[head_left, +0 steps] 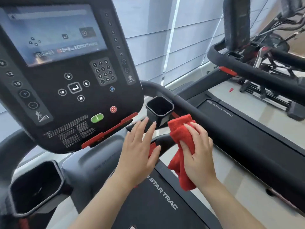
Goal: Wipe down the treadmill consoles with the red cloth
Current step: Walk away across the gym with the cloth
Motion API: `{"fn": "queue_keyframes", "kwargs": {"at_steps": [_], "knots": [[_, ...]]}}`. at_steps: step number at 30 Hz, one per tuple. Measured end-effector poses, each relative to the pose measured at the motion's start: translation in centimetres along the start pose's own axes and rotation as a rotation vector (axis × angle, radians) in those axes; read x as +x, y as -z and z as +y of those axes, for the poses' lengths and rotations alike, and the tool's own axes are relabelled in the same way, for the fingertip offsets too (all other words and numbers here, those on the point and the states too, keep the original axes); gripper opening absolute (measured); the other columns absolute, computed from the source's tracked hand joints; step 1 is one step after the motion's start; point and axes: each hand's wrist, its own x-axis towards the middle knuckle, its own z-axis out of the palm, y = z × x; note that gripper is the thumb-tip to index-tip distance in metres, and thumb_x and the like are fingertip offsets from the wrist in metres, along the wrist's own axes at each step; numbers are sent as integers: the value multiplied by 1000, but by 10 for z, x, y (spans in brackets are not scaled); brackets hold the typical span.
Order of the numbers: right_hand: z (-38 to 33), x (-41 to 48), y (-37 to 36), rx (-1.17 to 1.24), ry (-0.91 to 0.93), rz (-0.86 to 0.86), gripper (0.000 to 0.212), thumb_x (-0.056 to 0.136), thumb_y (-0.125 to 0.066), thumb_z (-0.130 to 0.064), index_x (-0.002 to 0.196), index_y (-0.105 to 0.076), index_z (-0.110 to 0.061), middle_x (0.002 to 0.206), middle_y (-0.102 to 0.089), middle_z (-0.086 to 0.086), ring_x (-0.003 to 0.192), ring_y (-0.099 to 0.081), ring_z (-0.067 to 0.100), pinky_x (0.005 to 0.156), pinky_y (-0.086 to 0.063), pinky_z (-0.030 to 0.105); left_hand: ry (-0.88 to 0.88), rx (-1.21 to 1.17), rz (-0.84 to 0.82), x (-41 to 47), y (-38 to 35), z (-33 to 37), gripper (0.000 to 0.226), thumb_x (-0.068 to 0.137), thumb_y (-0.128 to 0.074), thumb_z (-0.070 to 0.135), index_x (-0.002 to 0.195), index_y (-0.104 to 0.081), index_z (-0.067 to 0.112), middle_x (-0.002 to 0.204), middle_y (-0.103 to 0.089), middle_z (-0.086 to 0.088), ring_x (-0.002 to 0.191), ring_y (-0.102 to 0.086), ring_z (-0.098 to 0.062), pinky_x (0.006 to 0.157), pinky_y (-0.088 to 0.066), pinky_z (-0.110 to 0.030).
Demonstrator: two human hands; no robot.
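Console (66, 90) fills the upper left of the view, a dark slab tilted toward the person, with a lit screen (52, 32) at its top. Under the screen sit arrow keys around an enter key, a number keypad (103, 71), a red stop button (113, 109) and a green start button (97, 118). A red strip (109, 131) runs along the console's lower edge.

A black handrail (206, 116) curves from behind the console down to the right. A second treadmill (257, 66) stands well apart at the upper right, seen from its side. Below the hands lies the deck (158, 204), printed with "STAR TRAC".

A large black cup holder (36, 185) sits at the lower left, and a smaller one (159, 107) just right of the console, beside the handrail.

The cloth (181, 142), red and bunched, is in the right hand (198, 156), its top end close under the small cup holder and its tail hanging below the palm. The right hand's fingers are curled around it in a firm hold. The left hand (140, 149) is spread flat with fingers apart, holding nothing, its fingertips near the red strip and the small cup holder; whether it touches anything cannot be told.
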Motion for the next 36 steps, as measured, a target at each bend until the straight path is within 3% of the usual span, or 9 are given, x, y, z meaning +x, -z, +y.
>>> {"fn": "queue_keyframes", "kwargs": {"at_steps": [5, 10, 17, 23, 30, 36], "knots": [[25, -24, 23, -10, -127, 9, 36, 92, -45, -34, 127, -49, -26, 137, -39, -11, 118, -34, 12, 95, -17, 0, -96, 13, -99, -10, -22, 31, 59, 92, -35, 44, 145, -27, 20, 154, -21, -1, 141, -13, -19, 112, -18, -42], [51, -51, 54, -8, -210, 34, 41, 90, -41, -40, 128, -48, -24, 137, -40, -9, 119, -32, 6, 92, -19, 1, -142, -14, -198, -17, -45, 68, 59, 92, -33, 46, 146, -23, 24, 155, -18, 0, 142, -10, -19, 110, -25, -53], [93, -101, 137, -44, -321, 202, 45, 91, -39, -41, 129, -49, -19, 139, -41, -6, 117, -32, 5, 93, -15, -4, -349, -42, -245, -22, -78, 160, 58, 92, -35, 44, 144, -30, 19, 152, -25, -5, 140, -18, -24, 109, -24, -44], [135, -160, 222, -116, -410, 333, 44, 91, -41, -39, 131, -47, -23, 139, -38, -10, 117, -36, 10, 95, -23, 8, -516, -130, -300, -40, -117, 259, 57, 93, -36, 42, 143, -29, 17, 152, -25, -6, 138, -21, -24, 105, -32, -53], [184, -256, 313, -207, -582, 518, 45, 90, -41, -40, 131, -46, -23, 140, -40, -6, 121, -40, 16, 96, -35, 25, -761, -189, -441, -88, -179, 370, 57, 94, -34, 44, 145, -25, 21, 155, -19, -2, 141, -16, -21, 107, -30, -49], [205, -342, 386, -336, -784, 698, 45, 91, -37, -45, 132, -44, -27, 140, -39, -9, 118, -39, 10, 88, -24, 5, -1003, -289, -593, -126, -220, 482, 58, 94, -31, 46, 146, -23, 22, 154, -22, -3, 140, -16, -22, 108, -28, -53]]}}
